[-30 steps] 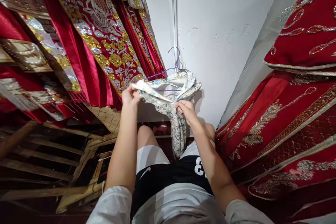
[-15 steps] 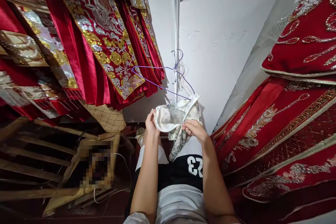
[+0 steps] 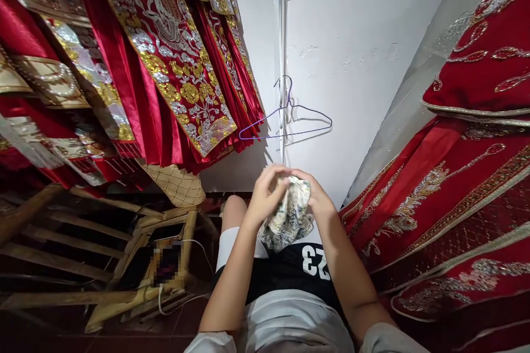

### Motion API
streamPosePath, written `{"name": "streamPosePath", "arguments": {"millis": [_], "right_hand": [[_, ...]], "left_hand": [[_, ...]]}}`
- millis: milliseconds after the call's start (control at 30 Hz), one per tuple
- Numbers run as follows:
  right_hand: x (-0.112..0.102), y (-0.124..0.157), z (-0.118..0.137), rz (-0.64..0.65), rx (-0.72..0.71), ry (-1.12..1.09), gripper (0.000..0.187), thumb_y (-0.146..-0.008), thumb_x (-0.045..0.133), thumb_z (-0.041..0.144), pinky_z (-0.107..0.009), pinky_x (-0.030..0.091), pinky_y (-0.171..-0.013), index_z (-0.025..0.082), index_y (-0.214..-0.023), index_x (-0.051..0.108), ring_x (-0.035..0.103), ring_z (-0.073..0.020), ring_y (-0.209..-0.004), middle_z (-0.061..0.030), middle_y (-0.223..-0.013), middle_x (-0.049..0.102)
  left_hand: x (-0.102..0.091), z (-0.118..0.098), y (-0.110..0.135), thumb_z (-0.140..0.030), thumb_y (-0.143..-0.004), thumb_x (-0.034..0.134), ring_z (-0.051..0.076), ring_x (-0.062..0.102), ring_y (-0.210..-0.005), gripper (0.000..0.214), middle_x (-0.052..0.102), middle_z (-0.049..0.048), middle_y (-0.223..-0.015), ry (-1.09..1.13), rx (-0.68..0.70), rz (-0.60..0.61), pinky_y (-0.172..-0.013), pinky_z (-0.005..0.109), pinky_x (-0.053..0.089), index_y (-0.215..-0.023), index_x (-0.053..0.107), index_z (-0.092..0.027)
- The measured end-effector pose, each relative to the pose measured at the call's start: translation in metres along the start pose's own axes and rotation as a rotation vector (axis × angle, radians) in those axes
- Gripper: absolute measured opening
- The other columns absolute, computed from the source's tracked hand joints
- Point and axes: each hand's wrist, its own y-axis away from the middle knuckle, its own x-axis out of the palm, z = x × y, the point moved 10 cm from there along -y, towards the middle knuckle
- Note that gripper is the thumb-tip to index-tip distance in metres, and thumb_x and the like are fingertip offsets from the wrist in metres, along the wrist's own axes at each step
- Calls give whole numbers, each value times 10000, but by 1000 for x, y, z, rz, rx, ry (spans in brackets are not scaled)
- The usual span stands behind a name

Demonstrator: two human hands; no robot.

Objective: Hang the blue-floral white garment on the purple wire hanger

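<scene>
A bunched white strappy top (image 3: 286, 223) with a blue-grey and yellow print hangs from my hands, just above my lap. My left hand (image 3: 268, 192) is closed on its upper left side, with the thumb pressed toward the fingers. On the other side my right hand (image 3: 313, 190) grips its upper edge, and most of those fingers are hidden behind the cloth. A thin purple wire hanger (image 3: 285, 135) hangs against the wall beyond my hands, with no cloth on it.
Red gowns with gold and silver embroidery (image 3: 182, 66) hang at the left, more beaded red gowns (image 3: 439, 187) at the right. A wooden chair (image 3: 136, 220) with a white cable (image 3: 161, 303) stands at lower left. A white pole (image 3: 283, 22) runs along the wall (image 3: 351, 27).
The top has come off the hanger and is now gathered lower, nearer my lap. Both hands have drawn together around it. The hanger has swung level against the wall.
</scene>
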Motion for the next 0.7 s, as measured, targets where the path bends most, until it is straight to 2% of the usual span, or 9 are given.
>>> {"name": "streamPosePath", "arguments": {"millis": [67, 100, 200, 267, 333, 400, 467, 533, 700], "right_hand": [[14, 0, 16, 113, 52, -114, 238, -676, 735, 350, -321, 538, -679, 230, -876, 687, 650, -213, -733, -46, -811, 708], [22, 0, 23, 191, 73, -127, 276, -614, 751, 278, -305, 530, -663, 216, -876, 690, 644, -198, -706, -36, -810, 713], [17, -10, 47, 266, 15, 64, 259, -541, 685, 190, -262, 485, -604, 172, -800, 689, 594, -160, -610, -4, -693, 678], [-13, -26, 70, 81, -160, 309, 142, -573, 618, 183, -264, 484, -636, 176, -701, 678, 586, -164, -634, -2, -647, 655], [-46, -40, 95, -174, -366, 514, 108, -623, 560, 177, -304, 512, -746, 191, -650, 663, 620, -195, -734, -25, -694, 677], [-74, -53, 106, -381, -483, 567, 189, -659, 536, 170, -363, 521, -877, 194, -762, 693, 660, -236, -879, -60, -844, 724], [-93, -74, 100, -469, -472, 539, 361, -674, 548, 169, -415, 503, -982, 187, -997, 708, 661, -272, -1049, -100, -1071, 737], [-97, -101, 84, -424, -383, 542, 503, -678, 583, 174, -446, 451, -1081, 190, -1171, 684, 601, -294, -1222, -115, -1272, 692], [-86, -128, 51, -213, -244, 602, 450, -722, 540, 175, -437, 457, -1068, 173, -1125, 740, 611, -280, -1181, -102, -1223, 725]], "left_hand": [[-19, 15, -5, -453, -976, 591, 260, 548, -1280, 421, 603, 116, -1343, -20, -20, -60, -1105, 395, 414, -1334, 557, -233], [-20, 25, -7, -490, -985, 557, 265, 548, -1278, 466, 594, 121, -1362, -6, -44, -11, -1093, 394, 422, -1369, 528, -227], [-5, 57, -1, -590, -999, 443, 245, 634, -973, 486, 698, 91, -1079, -4, -170, 320, -869, 341, 496, -1135, 661, -178], [-9, 74, 7, -627, -964, 476, 193, 563, -714, 526, 658, 43, -780, -143, -256, 430, -673, 287, 437, -819, 670, -160], [-29, 82, 8, -618, -914, 561, 153, 453, -587, 521, 565, 9, -614, -327, -296, 403, -579, 264, 324, -660, 613, -166], [-52, 77, 4, -590, -881, 611, 139, 387, -529, 491, 510, -3, -540, -461, -296, 345, -556, 269, 254, -612, 603, -179], [-66, 68, -2, -584, -868, 619, 139, 354, -495, 490, 478, -3, -503, -525, -294, 344, -548, 280, 227, -576, 590, -192], [-72, 60, -7, -600, -869, 610, 141, 339, -475, 523, 454, 1, -486, -568, -293, 388, -540, 288, 222, -532, 550, -203], [-85, 63, -12, -624, -849, 642, 157, 338, -402, 565, 455, 23, -438, -626, -261, 372, -517, 304, 243, -461, 521, -231]]}}
